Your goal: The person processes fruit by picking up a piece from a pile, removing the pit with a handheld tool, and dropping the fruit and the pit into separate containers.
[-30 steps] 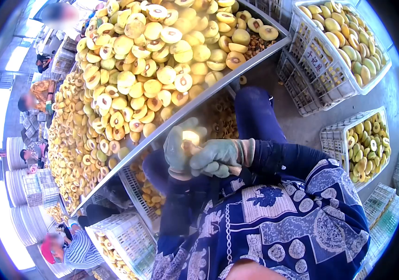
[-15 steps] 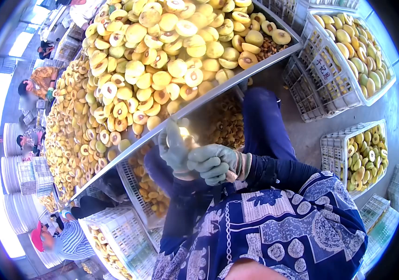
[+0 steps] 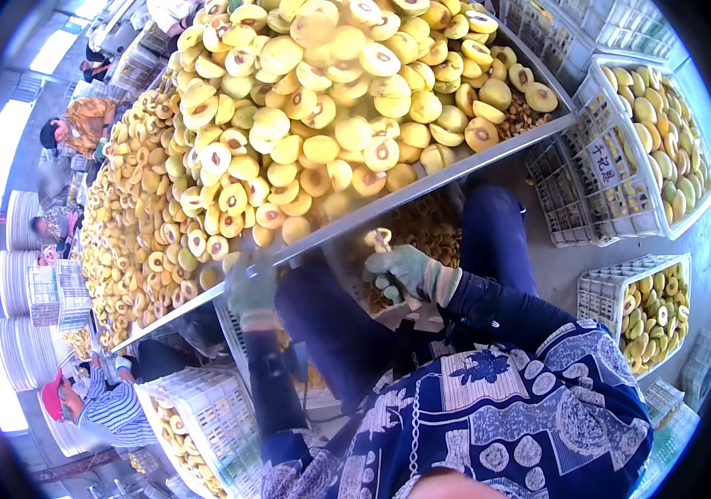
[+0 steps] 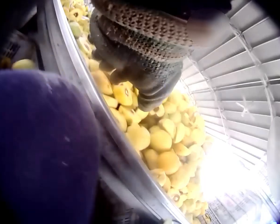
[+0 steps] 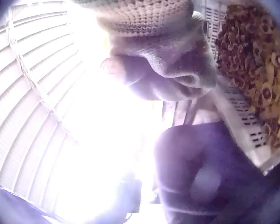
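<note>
My left hand (image 3: 251, 287), in a grey-green knit glove and blurred by motion, is at the near metal edge of a wide tray (image 3: 389, 202). In the left wrist view its fingers reach down over a pile of halved yellow peaches (image 4: 161, 140), several with brown pits showing. A greenish peach half (image 3: 231, 262) lies by its fingertips. My gloved right hand (image 3: 405, 273) grips a wooden-handled tool (image 3: 412, 301) above my lap. The handle's end sticks out below the fist; a pale, ring-like tip (image 3: 379, 239) shows above it.
At the right stand white plastic crates of peaches, one tall (image 3: 613, 166) and one lower (image 3: 601, 291). Another crate (image 3: 214, 416) is at the lower left. Below the tray sits a crate of pits and scraps (image 5: 252, 79). A person in a red cap (image 3: 54, 395) sits at the left.
My left hand has come away from the tool and right hand and moved left to the tray's edge. The right hand keeps its grip. The head view has shifted.
</note>
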The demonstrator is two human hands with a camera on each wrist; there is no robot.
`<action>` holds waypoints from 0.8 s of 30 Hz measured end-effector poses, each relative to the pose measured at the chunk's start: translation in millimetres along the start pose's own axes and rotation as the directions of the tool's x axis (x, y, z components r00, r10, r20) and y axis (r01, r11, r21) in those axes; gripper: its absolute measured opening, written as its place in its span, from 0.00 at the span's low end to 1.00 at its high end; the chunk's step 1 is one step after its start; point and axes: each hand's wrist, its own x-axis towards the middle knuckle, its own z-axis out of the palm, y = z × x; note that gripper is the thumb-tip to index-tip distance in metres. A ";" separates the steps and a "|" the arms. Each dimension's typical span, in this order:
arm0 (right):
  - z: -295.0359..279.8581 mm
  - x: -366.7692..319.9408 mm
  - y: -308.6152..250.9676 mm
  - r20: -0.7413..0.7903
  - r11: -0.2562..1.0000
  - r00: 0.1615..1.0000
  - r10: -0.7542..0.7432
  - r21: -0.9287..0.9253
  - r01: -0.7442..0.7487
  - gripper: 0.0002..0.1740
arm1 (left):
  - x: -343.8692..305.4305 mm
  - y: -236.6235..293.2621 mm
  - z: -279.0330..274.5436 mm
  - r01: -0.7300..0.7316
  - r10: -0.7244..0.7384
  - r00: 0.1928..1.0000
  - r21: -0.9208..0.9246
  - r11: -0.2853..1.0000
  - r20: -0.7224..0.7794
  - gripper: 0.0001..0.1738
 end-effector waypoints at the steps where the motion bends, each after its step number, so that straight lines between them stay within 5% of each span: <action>1: 0.6 3.8 0.2 -0.004 1.000 1.000 0.008 0.002 -0.008 0.09 | 11.7 15.6 9.5 0.015 -0.025 0.979 0.047 0.999 0.201 0.31; 3: 2.6 12.1 -1.7 -0.153 0.994 0.983 -0.097 -0.057 0.089 0.10 | 30.3 43.7 33.8 0.026 -0.096 0.881 0.155 0.988 0.464 0.40; 8: 0.5 1.5 -2.6 -0.123 0.958 0.951 -0.285 -0.032 0.283 0.12 | 61.3 72.0 45.2 -0.038 -0.149 0.747 0.265 0.964 0.648 0.44; 10: -4.1 -0.2 -6.8 -0.071 0.974 0.975 -0.212 -0.103 0.204 0.12 | 58.1 61.0 49.6 -0.075 -0.108 0.795 0.273 0.959 0.597 0.41; 11: -6.6 1.0 -6.5 -0.089 0.989 0.991 -0.100 -0.122 0.089 0.12 | 57.4 55.2 51.4 -0.014 -0.121 0.817 0.230 0.973 0.564 0.39; 13: -14.1 -0.4 -4.0 -0.088 0.994 0.991 -0.104 -0.026 0.102 0.12 | 55.3 31.6 60.8 0.165 -0.158 0.820 0.038 0.986 0.550 0.36; 14: -17.3 -2.0 -3.6 -0.080 0.993 0.992 -0.099 0.052 0.103 0.12 | 46.7 27.0 56.4 0.207 -0.149 0.885 -0.086 0.975 0.441 0.30; 15: -19.1 -3.5 -5.7 -0.098 0.978 0.984 -0.149 0.131 0.161 0.12 | 46.1 10.1 66.1 0.378 -0.180 0.880 -0.418 0.826 0.440 0.25; 16: -20.4 -3.0 -6.2 -0.094 0.978 0.984 -0.149 0.133 0.160 0.12 | 46.0 -7.0 75.9 0.485 -0.210 0.869 -0.682 0.548 0.449 0.21; 17: -22.0 -0.7 -6.1 -0.088 0.973 0.986 -0.141 0.170 0.155 0.11 | 42.2 7.6 52.1 0.551 -0.232 0.833 -0.789 0.272 0.502 0.16; 18: -23.6 3.3 -5.2 -0.080 0.967 0.988 -0.134 0.206 0.148 0.11 | 55.3 -6.1 58.2 0.094 0.073 0.979 -0.739 0.667 0.190 0.22; 19: -30.8 20.7 -0.8 -0.067 0.917 0.994 -0.082 0.385 0.102 0.11 | 47.3 -20.7 64.0 0.374 -0.085 0.925 -0.844 0.385 0.371 0.23; 20: -28.2 21.8 -3.3 -0.089 0.910 0.995 -0.054 0.405 0.086 0.10 | 36.9 24.1 28.0 0.579 -0.165 0.807 -0.815 0.032 0.567 0.24; 21: -22.7 18.1 -4.3 -0.076 0.977 0.992 -0.098 0.180 0.110 0.09 | 40.3 19.9 32.8 0.563 -0.024 0.820 -0.813 -0.147 0.572 0.29; 22: -18.8 10.5 -4.6 -0.060 0.990 0.989 -0.138 -0.051 0.135 0.08 | 33.1 14.2 36.1 0.591 0.043 0.797 -0.763 -0.260 0.603 0.33; 24: -16.0 -15.2 -16.6 -0.066 0.963 0.968 -0.242 -0.137 0.231 0.07 | 19.0 36.1 31.2 0.614 0.124 0.779 -0.709 -0.346 0.614 0.36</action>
